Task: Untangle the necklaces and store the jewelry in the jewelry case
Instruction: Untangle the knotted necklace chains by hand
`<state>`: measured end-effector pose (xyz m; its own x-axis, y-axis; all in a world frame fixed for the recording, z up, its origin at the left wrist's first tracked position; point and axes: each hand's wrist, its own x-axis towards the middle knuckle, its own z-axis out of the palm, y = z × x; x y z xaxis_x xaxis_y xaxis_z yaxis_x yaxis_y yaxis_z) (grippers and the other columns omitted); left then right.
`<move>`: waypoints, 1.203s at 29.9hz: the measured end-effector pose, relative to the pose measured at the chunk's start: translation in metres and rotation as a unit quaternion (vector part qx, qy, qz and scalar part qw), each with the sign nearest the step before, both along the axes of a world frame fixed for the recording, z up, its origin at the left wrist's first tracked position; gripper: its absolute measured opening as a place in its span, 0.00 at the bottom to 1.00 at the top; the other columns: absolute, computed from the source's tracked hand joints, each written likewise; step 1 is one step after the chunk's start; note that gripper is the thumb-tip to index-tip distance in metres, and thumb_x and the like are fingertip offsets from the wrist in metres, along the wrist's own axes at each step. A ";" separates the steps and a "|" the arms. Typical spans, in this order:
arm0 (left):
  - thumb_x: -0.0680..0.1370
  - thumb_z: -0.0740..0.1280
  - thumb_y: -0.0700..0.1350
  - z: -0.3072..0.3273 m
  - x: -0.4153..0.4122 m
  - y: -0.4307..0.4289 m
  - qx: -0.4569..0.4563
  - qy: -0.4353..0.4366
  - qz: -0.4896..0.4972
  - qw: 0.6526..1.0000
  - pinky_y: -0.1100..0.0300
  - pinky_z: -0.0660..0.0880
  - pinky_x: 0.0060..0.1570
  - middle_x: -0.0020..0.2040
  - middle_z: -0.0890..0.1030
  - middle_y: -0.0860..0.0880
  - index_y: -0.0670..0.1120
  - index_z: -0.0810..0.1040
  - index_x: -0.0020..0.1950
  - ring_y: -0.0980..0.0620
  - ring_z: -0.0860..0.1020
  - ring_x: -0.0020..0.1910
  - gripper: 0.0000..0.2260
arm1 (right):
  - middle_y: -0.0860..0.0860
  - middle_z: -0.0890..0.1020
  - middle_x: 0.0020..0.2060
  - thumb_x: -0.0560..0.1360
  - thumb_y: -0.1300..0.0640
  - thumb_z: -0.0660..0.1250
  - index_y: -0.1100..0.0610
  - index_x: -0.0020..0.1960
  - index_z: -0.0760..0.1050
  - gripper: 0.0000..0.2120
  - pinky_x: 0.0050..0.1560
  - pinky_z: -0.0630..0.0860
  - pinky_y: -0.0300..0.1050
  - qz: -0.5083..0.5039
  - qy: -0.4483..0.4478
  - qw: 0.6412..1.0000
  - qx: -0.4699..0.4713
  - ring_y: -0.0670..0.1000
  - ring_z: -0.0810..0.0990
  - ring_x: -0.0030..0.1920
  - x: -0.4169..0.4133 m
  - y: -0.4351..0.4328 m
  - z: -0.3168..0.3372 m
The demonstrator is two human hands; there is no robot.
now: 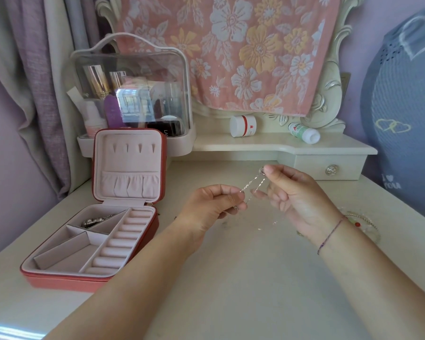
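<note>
A thin silver necklace (pixel 250 185) is stretched between my two hands above the cream dressing table (pixel 231 278). My right hand (pixel 297 200) pinches its small round pendant at the top, and strands hang down from there. My left hand (pixel 214 204) pinches the chain lower down, to the left. The pink jewelry case (pixel 59 282) lies open at the left with its lid upright. A silver piece (pixel 96 220) rests in its far compartment. More beaded jewelry (pixel 361 222) lies on the table behind my right wrist.
A clear cosmetics organizer (pixel 133 94) stands behind the case. On the raised shelf lie a white jar (pixel 242 125) and a tipped white bottle (pixel 304 133). A small drawer with a crystal knob (pixel 331 170) sits at the back right. A blue cushion (pixel 402 119) fills the right side.
</note>
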<state>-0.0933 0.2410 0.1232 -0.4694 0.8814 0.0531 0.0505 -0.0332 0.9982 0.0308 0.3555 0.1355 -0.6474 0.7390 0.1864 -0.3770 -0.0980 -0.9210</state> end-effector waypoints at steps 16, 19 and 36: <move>0.79 0.67 0.43 -0.001 -0.002 0.001 0.006 -0.025 0.001 1.000 0.61 0.69 0.46 0.37 0.83 0.50 0.47 0.78 0.45 0.56 0.77 0.35 0.03 | 0.47 0.61 0.20 0.68 0.55 0.68 0.56 0.37 0.75 0.05 0.30 0.74 0.40 0.028 -0.016 0.999 -0.010 0.46 0.61 0.24 0.001 -0.005 0.004; 0.79 0.66 0.44 -0.001 -0.005 0.002 0.017 -0.051 0.018 0.998 0.61 0.69 0.44 0.35 0.81 0.52 0.48 0.77 0.44 0.57 0.76 0.34 0.04 | 0.47 0.61 0.20 0.70 0.56 0.68 0.56 0.39 0.74 0.05 0.24 0.63 0.36 0.023 -0.037 0.999 0.001 0.46 0.60 0.24 0.003 -0.005 0.004; 0.75 0.72 0.46 -0.004 -0.010 0.002 -0.008 -0.043 0.113 0.993 0.63 0.69 0.39 0.32 0.79 0.55 0.47 0.81 0.44 0.55 0.66 0.27 0.04 | 0.47 0.62 0.20 0.74 0.58 0.70 0.58 0.39 0.78 0.06 0.31 0.61 0.38 -0.114 -0.090 0.983 0.110 0.48 0.60 0.26 0.001 0.002 -0.003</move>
<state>-0.1038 0.2432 0.1194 -0.6578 0.7531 -0.0082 -0.0302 -0.0154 0.9994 0.0322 0.3578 0.1325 -0.5066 0.8235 0.2555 -0.1948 0.1794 -0.9643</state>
